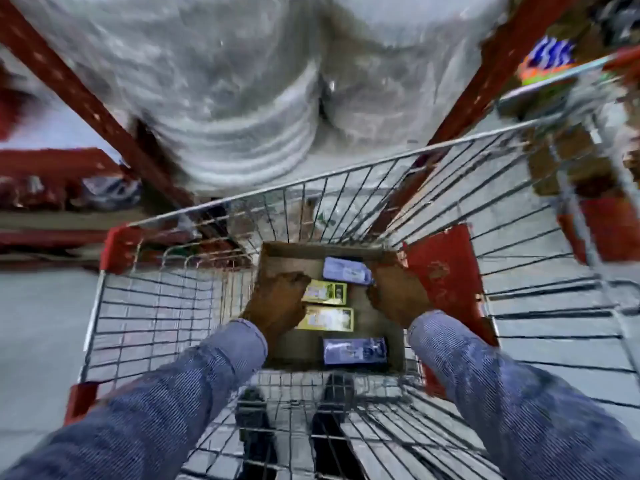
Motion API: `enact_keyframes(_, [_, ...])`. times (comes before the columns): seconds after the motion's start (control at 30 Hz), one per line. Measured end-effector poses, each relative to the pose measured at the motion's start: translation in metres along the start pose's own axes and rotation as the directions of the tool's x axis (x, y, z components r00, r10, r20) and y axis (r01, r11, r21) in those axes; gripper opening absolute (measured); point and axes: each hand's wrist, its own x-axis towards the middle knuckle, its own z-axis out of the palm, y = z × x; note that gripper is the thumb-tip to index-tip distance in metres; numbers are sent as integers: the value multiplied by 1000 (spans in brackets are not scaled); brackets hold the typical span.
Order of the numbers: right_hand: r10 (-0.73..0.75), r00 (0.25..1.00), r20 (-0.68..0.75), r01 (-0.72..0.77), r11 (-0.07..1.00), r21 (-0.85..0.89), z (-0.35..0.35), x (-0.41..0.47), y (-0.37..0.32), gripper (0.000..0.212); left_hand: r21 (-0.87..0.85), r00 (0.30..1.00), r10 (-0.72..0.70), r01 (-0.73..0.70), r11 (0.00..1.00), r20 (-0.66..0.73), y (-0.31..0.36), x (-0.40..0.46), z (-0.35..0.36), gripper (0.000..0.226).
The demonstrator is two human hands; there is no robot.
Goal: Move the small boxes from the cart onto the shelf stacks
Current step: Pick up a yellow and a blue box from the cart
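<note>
1. I saw the wire cart parked against a red shelf upright, with plastic-wrapped stock beyond.
2. The cardboard box in the cart held four small boxes: two purple, two yellow.
3. My left hand and right hand were inside it; blur hid their grip.

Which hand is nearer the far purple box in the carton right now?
Right. The right hand sits right beside the far purple box, at its right end, possibly touching. The left hand is lower left of it, over the yellow boxes' left ends.
</note>
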Motion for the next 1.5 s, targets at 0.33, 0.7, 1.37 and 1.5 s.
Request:
enact_keyframes(0.33, [-47,997,55,56,984,-169,57,53,1,38,102,988,52,-67,993,147,-36,64,32,45])
enact_keyframes(0.7, [-37,995,89,56,974,-221,70,70,6,46,-63,955,107,-93,994,277,-47,85,22,67])
enact_keyframes(1.37, [-86,991,-106,79,994,-70,-99,-26,-67,49,120,948,288,-273,954,-132,-29,-75,-151,65])
enact_keyframes(1.5, [-138,962,-234,118,988,-97,-186,-67,-102,45,257,927,295,-235,937,-231,-20,-138,-232,55])
